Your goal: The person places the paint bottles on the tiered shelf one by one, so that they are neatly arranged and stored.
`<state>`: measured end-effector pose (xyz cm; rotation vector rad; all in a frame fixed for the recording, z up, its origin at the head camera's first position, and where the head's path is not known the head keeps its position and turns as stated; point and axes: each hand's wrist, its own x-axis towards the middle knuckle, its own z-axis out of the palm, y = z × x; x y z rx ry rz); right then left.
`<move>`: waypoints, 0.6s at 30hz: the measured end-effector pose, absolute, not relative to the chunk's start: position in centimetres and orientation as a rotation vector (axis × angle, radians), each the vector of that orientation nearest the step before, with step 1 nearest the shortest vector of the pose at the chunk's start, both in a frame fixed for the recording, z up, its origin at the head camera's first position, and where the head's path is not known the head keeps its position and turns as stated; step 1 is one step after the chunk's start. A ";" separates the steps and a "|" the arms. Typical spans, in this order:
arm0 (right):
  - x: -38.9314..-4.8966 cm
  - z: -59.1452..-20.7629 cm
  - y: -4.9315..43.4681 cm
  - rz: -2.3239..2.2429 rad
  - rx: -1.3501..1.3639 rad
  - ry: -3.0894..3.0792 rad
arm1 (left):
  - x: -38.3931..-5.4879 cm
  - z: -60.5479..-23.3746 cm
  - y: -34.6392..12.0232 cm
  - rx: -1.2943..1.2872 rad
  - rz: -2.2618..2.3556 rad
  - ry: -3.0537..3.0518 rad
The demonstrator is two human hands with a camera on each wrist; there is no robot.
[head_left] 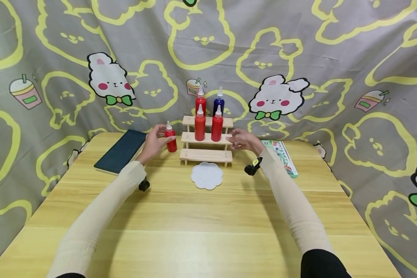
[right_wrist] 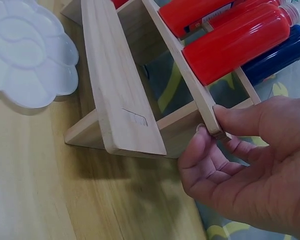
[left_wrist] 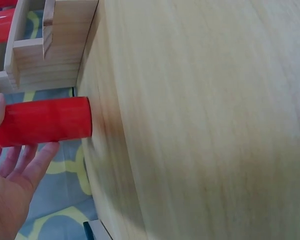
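Observation:
My left hand (head_left: 152,146) holds a red squeeze bottle (head_left: 172,145) with a white pointed nozzle, left of a three-step wooden stand (head_left: 206,155). In the left wrist view the thumb lies on one side of this bottle (left_wrist: 50,120) and the fingers on the other, its base right at the tabletop. At the stand's right end, my right hand (head_left: 244,139) pinches the end of the middle step (right_wrist: 210,117) between thumb and fingers. Two red bottles (head_left: 199,128) stand on that step. The top step carries another red bottle (head_left: 200,101) and a blue bottle (head_left: 219,103), both partly hidden.
A white flower-shaped palette (head_left: 206,175) lies in front of the stand. Left of it on the table (head_left: 208,231) is a dark flat board or book (head_left: 121,151); a green-and-white booklet or box (head_left: 281,156) lies to the right. A patterned curtain (head_left: 146,46) hangs behind.

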<state>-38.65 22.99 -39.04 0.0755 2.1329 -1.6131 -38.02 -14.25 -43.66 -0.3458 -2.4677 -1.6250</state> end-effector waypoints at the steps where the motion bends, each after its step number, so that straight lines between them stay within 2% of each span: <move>1: -38.7 -39.2 23.0 -1.618 0.075 2.130 | -38.0 -43.8 -14.3 -0.354 -1.624 -2.469; 18: -39.0 -39.0 23.9 -1.689 0.034 2.089 | -38.2 -44.1 -14.5 -0.455 -1.586 -2.409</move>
